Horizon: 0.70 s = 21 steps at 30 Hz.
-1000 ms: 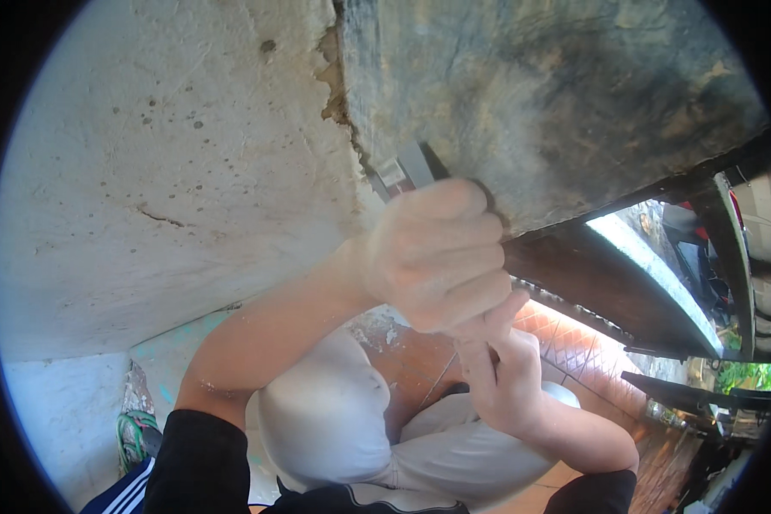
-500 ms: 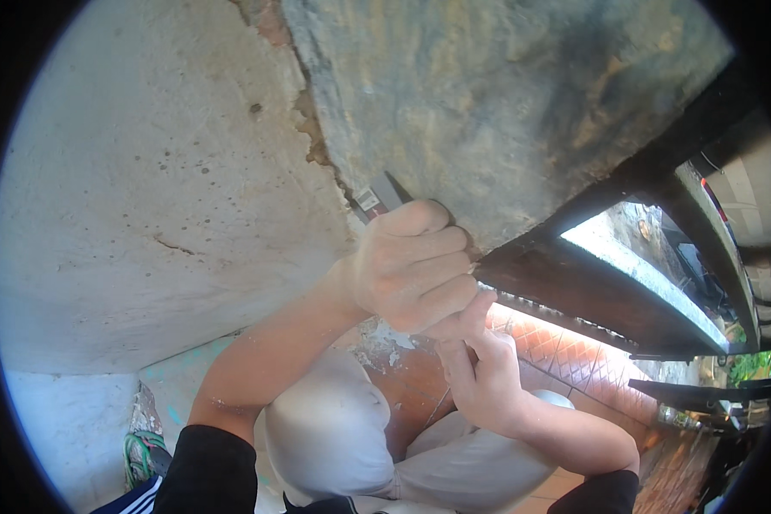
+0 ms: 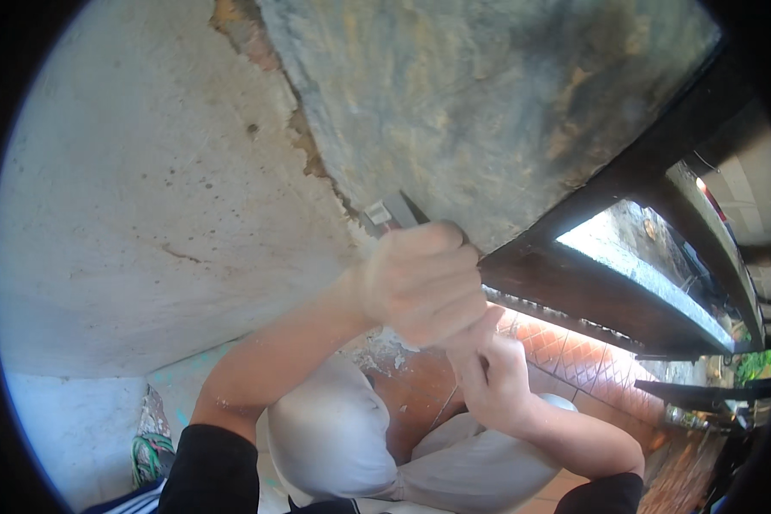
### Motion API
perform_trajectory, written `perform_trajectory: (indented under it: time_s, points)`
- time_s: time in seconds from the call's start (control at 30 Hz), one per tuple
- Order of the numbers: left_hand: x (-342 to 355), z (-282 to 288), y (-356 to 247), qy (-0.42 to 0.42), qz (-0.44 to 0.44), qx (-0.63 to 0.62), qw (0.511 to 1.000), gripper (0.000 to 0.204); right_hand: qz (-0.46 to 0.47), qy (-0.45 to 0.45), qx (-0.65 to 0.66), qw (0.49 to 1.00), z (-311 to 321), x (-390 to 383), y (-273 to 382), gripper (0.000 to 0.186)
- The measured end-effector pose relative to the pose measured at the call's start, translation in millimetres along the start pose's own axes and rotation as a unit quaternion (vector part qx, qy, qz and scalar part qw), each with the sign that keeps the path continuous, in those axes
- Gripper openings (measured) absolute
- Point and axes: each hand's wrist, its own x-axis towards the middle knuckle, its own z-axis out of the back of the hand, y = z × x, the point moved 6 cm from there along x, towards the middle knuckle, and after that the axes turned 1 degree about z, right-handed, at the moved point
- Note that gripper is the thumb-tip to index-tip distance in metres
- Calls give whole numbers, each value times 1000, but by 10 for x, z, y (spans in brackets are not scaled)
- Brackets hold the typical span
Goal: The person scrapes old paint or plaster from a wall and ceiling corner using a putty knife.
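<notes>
My left hand (image 3: 427, 283) is closed in a fist around a scraper (image 3: 396, 212). The tool's flat grey blade, with a pale label on it, sticks out above my knuckles, against the wall where bare plaster meets a grey, mottled surface (image 3: 488, 111). Its handle is hidden in the fist. Just below, my right hand (image 3: 495, 381) has its fingers curled, and its fingertips meet the lower side of the left fist. What they grip, if anything, is hidden. A ragged strip of peeled plaster (image 3: 304, 141) runs up the wall from the blade.
Off-white wall (image 3: 146, 214) fills the left side. A dark beam (image 3: 634, 163) and a slanted brown panel (image 3: 574, 291) stand close on the right. My bent knees (image 3: 330, 428) are below my hands, over reddish tiles (image 3: 548, 351). Green cord (image 3: 148, 454) lies at lower left.
Both hands and the scraper appear slightly lower and farther right, while the view has also shifted a little. The left hand keeps its hold on the scraper; the hands stay together.
</notes>
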Motion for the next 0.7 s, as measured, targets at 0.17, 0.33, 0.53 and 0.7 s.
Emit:
perform_trajectory:
  time_s: [0.17,0.33,0.53,0.7]
  points:
    - [12,167,71,-29,39,5,999,29,-27,13,13,999,-82,65,29,17]
    - [33,120,53,-5,23,-7,1000,30,-49,-10,33,998,-65,104,35,11]
    - [-21,145,105,-32,31,28,999,31,-16,37,8,999,13,100,143,15]
    - [14,204,122,-76,45,14,996,34,-124,1,50,991,-33,57,105,11]
